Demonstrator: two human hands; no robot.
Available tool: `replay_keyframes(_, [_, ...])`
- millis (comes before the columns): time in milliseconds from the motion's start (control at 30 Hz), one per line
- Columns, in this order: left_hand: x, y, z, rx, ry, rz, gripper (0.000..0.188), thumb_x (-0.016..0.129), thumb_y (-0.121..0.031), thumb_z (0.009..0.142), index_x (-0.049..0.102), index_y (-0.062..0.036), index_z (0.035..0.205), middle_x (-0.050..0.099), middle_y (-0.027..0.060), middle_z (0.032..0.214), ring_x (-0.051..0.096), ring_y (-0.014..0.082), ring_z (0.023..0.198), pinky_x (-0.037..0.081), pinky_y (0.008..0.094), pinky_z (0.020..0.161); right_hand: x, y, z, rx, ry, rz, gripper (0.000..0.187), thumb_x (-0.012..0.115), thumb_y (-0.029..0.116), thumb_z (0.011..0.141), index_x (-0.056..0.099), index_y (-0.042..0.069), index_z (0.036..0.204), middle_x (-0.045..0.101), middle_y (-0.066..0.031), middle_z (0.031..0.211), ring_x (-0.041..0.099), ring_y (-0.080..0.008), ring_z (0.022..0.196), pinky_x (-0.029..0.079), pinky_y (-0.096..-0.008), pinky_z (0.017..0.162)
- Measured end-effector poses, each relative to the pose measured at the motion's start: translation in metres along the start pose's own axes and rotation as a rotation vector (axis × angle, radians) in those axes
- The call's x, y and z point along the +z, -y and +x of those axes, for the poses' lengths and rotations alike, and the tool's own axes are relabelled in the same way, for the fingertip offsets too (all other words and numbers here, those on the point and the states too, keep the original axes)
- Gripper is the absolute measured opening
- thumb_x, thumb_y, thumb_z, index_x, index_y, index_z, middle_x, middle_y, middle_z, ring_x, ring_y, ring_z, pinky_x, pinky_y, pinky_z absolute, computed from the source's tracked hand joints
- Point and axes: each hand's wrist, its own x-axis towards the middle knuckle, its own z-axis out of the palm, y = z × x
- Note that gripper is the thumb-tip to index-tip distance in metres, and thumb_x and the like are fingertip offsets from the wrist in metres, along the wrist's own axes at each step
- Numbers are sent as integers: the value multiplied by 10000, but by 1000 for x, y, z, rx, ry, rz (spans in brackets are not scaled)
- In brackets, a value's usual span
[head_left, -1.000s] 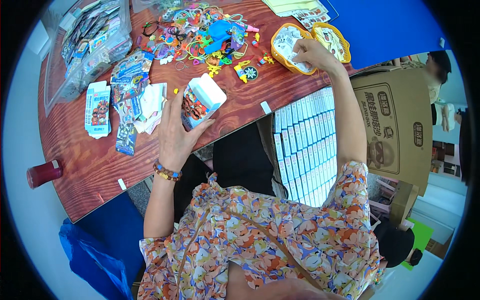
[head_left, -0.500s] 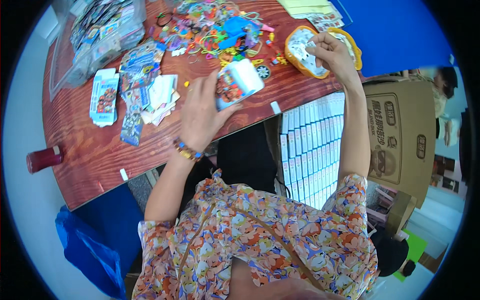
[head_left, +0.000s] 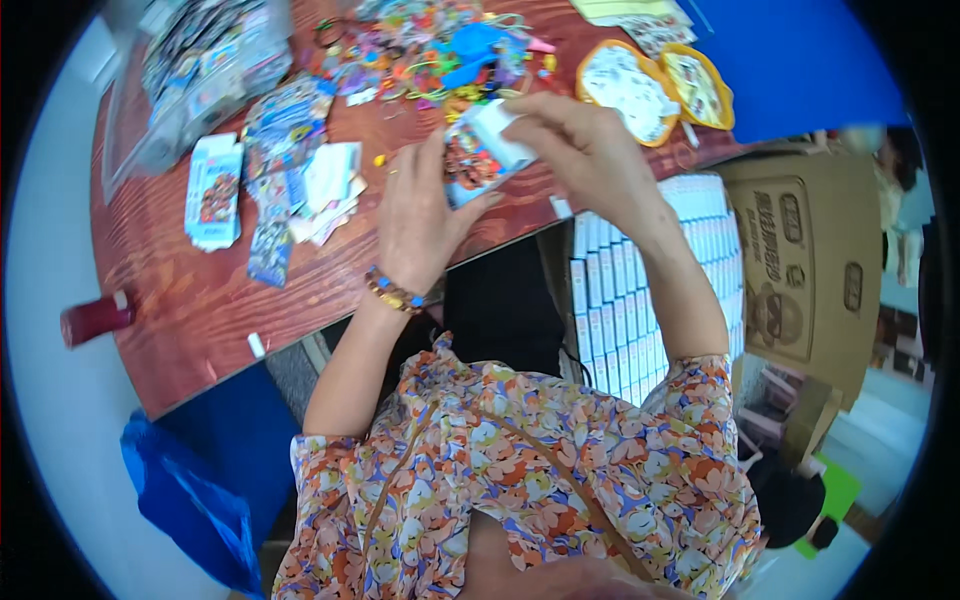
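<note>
My left hand (head_left: 415,210), with a beaded bracelet at the wrist, grips a small printed cardboard box (head_left: 470,165) over the table's near edge. The box is tilted, and its white end points away to the right. My right hand (head_left: 585,150) reaches to that white end with thumb and fingers pinched together; its fingertips hide what is between them. To the right of the box sits an orange two-part dish (head_left: 650,136) with small white pieces in its larger part. Beyond my hands lies a pile of colourful small plastic trinkets (head_left: 420,50).
Left of my hands lie flat printed boxes (head_left: 213,195), printed packets (head_left: 285,125) and white cards (head_left: 330,185). A clear bin of packets (head_left: 200,95) stands far left, a red jar (head_left: 97,320) near left. Rows of boxes (head_left: 625,300) and a large carton (head_left: 810,260) are at right.
My right hand has left the orange dish with a small white piece pinched and moved left to the box's white end. My left hand still holds the box, nearly in place.
</note>
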Motion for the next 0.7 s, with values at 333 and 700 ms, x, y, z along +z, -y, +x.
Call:
replay_keyframes(333, [-14, 15, -5, 6, -41, -26, 782, 880, -313, 700, 509, -1, 1314, 579, 164, 1090, 593, 342, 1001, 503, 434, 828, -166, -189, 33, 516, -510, -692, 368, 639, 364, 905, 700, 105, 1160, 738, -72, 959, 700, -175, 860, 517, -336, 772])
replay_keyframes(700, [-16, 24, -12, -8, -36, 27, 824, 886, -329, 687, 492, 2, 1330, 574, 172, 1115, 596, 345, 1014, 509, 432, 844, -174, -234, 45, 500, -609, -459, 311, 737, 314, 809, 749, 65, 993, 747, -100, 937, 705, -220, 860, 530, -371, 767])
